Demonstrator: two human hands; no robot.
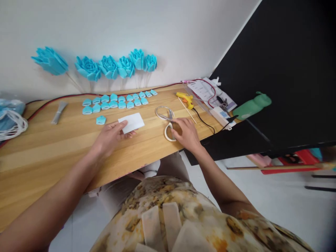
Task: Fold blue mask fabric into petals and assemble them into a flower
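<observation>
My left hand (111, 134) pinches the near-left corner of a white rectangular piece (132, 122) that lies on the wooden table (52, 150). My right hand (185, 132) rests palm down on the white handles of a pair of scissors (165, 117), fingers curled over one loop; the blades point left and away. A single folded blue petal (101, 120) lies just left of the white piece. Several more blue petals (118, 100) sit in two rows behind it.
Blue fabric roses (110, 66) on sticks lean against the wall. A yellow glue gun (185, 98), a wooden skewer (187, 110), a power strip (220, 116) and a green bottle (251, 106) lie at the right. A metal tool (59, 112) and a bag (10, 117) sit at the left.
</observation>
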